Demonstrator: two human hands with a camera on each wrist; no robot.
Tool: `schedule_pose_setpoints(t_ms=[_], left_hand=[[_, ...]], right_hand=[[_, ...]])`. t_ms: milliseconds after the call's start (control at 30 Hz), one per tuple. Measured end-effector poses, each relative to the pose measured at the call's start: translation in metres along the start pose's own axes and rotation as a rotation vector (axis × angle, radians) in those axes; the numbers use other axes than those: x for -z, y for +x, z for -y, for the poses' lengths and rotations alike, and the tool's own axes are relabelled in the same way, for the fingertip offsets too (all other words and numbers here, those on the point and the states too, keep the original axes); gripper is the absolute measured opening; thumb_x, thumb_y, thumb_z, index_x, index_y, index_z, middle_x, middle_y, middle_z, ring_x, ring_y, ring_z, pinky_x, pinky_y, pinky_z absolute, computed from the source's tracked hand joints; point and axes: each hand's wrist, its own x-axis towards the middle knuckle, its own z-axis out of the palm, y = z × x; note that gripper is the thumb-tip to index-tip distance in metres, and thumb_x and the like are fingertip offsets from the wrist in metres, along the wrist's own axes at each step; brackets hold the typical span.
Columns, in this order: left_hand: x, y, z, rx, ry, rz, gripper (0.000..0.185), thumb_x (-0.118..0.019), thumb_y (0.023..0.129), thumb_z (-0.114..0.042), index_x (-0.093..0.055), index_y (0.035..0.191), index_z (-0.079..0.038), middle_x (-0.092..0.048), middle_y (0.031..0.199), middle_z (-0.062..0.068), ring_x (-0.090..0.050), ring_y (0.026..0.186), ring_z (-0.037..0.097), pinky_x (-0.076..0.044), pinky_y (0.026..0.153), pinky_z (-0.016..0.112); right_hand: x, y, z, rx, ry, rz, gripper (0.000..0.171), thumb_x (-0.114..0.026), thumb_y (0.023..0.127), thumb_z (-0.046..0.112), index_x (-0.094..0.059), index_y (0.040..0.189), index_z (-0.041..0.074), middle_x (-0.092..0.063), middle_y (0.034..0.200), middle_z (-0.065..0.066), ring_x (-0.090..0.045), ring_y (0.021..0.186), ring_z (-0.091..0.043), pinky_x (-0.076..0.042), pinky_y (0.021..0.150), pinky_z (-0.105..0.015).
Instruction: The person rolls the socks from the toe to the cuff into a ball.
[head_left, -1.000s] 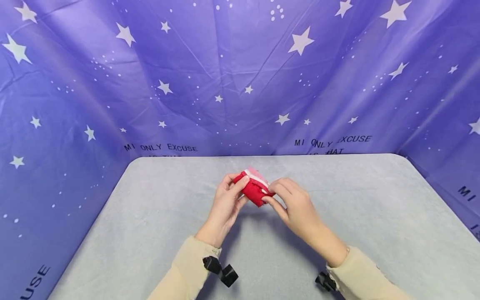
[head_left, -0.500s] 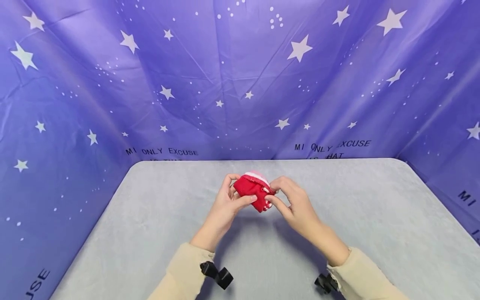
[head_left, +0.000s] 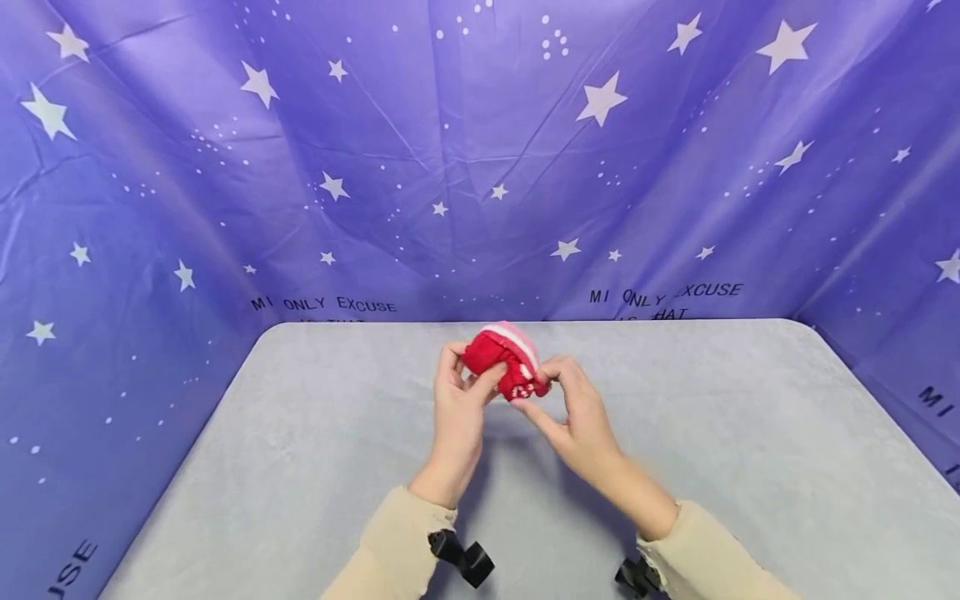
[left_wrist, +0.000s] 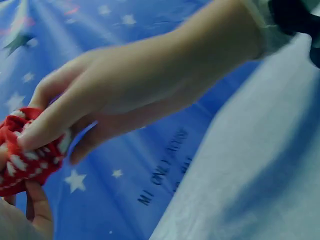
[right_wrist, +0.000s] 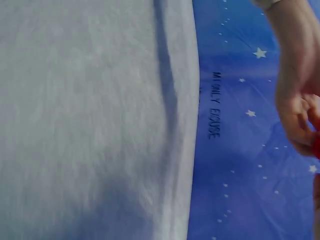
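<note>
A bunched red knitted sock (head_left: 483, 354) with a white band, a pink part and small white markings is held above the far middle of the table. My left hand (head_left: 456, 421) grips its left side, thumb across the front and fingers behind. At the lower right edge of the fabric, my right hand (head_left: 588, 433) pinches with thumb and forefinger. White patterning on the red knit shows up close in the left wrist view, where fingers cover part of the sock (left_wrist: 42, 172). Only a sliver of red is visible at the right edge of the right wrist view.
A grey cloth-covered table (head_left: 300, 467) lies beneath the hands, which cast shadows on it. Purple-blue star-patterned curtains (head_left: 442, 150) with printed lettering stand behind and at both sides. Black wrist devices (head_left: 472, 565) sit at the beige sleeves (head_left: 393, 542).
The sock has turned and risen slightly, showing more white markings at its lower right. My left thumb has shifted over its front. The right thumb has moved left to the sock's lower edge.
</note>
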Motion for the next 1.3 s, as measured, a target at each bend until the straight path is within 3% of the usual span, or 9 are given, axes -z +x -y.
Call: schedule_pose_setpoints(t_ms=[167, 267, 333, 467, 700, 800, 900, 1067, 1300], left_hand=[[0.004, -0.002, 0.000, 0.010, 0.070, 0.118, 0.048, -0.069, 0.085, 0.001, -0.050, 0.129, -0.009, -0.060, 0.126, 0.003, -0.062, 0.111, 0.014, -0.054, 0.089, 0.022], [0.008, 0.000, -0.004, 0.025, 0.072, 0.258, 0.060, -0.067, 0.086, 0.003, -0.044, 0.141, -0.009, -0.056, 0.134, 0.005, -0.059, 0.119, 0.013, -0.053, 0.094, 0.022], [0.009, 0.001, -0.006, 0.031, 0.067, 0.306, 0.063, -0.067, 0.086, 0.004, -0.042, 0.142, -0.011, -0.057, 0.134, 0.005, -0.061, 0.117, 0.013, -0.054, 0.093, 0.023], [0.007, 0.005, -0.006, -0.023, 0.088, 0.242, 0.061, -0.069, 0.084, 0.008, -0.043, 0.136, -0.010, -0.062, 0.128, 0.007, -0.065, 0.105, 0.013, -0.057, 0.086, 0.023], [-0.001, 0.014, 0.002, -0.173, 0.164, 0.089, 0.055, -0.069, 0.081, 0.011, -0.044, 0.128, -0.004, -0.058, 0.122, 0.002, -0.064, 0.103, 0.013, -0.057, 0.083, 0.022], [-0.001, 0.017, 0.006, -0.242, 0.262, 0.047, 0.053, -0.069, 0.081, 0.011, -0.046, 0.126, -0.005, -0.055, 0.118, 0.003, -0.061, 0.099, 0.012, -0.056, 0.078, 0.022], [-0.001, 0.018, 0.011, -0.280, 0.375, 0.017, 0.051, -0.069, 0.081, 0.010, -0.048, 0.125, -0.008, -0.054, 0.119, 0.007, -0.057, 0.093, 0.012, -0.056, 0.069, 0.020], [0.003, 0.015, 0.014, -0.258, 0.510, 0.048, 0.052, -0.072, 0.082, 0.004, -0.048, 0.126, -0.009, -0.052, 0.121, 0.013, -0.060, 0.095, 0.019, -0.056, 0.063, 0.020], [0.012, 0.010, 0.011, -0.209, 0.555, 0.135, 0.055, -0.074, 0.082, 0.004, -0.045, 0.127, -0.009, -0.049, 0.123, 0.017, -0.068, 0.097, 0.027, -0.061, 0.072, 0.026]], right_hand=[[-0.002, 0.002, -0.001, -0.090, 0.101, -0.059, 0.028, -0.071, 0.079, -0.015, -0.052, 0.097, -0.004, -0.059, 0.092, -0.007, -0.055, 0.090, -0.006, -0.048, 0.087, -0.013], [0.000, 0.003, -0.003, -0.145, 0.219, -0.050, 0.025, -0.067, 0.082, -0.016, -0.050, 0.098, -0.008, -0.059, 0.096, -0.002, -0.057, 0.094, -0.003, -0.049, 0.089, -0.012], [0.001, 0.002, -0.004, -0.186, 0.313, -0.037, 0.021, -0.064, 0.087, -0.013, -0.048, 0.100, -0.011, -0.058, 0.100, 0.003, -0.059, 0.096, -0.003, -0.051, 0.090, -0.014], [-0.001, 0.000, -0.007, -0.295, 0.491, 0.001, 0.014, -0.058, 0.092, -0.010, -0.048, 0.103, -0.011, -0.061, 0.102, 0.010, -0.062, 0.097, -0.002, -0.054, 0.088, -0.016], [-0.012, -0.004, -0.009, -0.597, 0.790, -0.041, 0.017, -0.056, 0.095, -0.006, -0.058, 0.094, 0.010, -0.070, 0.093, 0.009, -0.068, 0.092, -0.003, -0.057, 0.088, -0.022], [-0.017, -0.007, -0.005, -0.648, 0.750, -0.075, 0.007, -0.063, 0.094, 0.001, -0.058, 0.092, 0.006, -0.070, 0.090, 0.008, -0.068, 0.089, -0.003, -0.057, 0.086, -0.020], [-0.022, -0.008, -0.002, -0.666, 0.635, -0.108, 0.013, -0.069, 0.091, 0.004, -0.057, 0.092, -0.002, -0.069, 0.087, 0.008, -0.067, 0.088, -0.002, -0.056, 0.083, -0.019], [-0.024, -0.007, -0.007, -0.701, 0.457, -0.137, 0.015, -0.071, 0.088, -0.001, -0.059, 0.091, -0.010, -0.067, 0.083, 0.009, -0.067, 0.085, -0.002, -0.057, 0.079, -0.019], [-0.010, -0.005, -0.013, -0.609, 0.304, -0.107, 0.017, -0.067, 0.090, -0.001, -0.061, 0.105, -0.008, -0.065, 0.102, -0.015, -0.066, 0.087, -0.003, -0.059, 0.076, -0.020]])
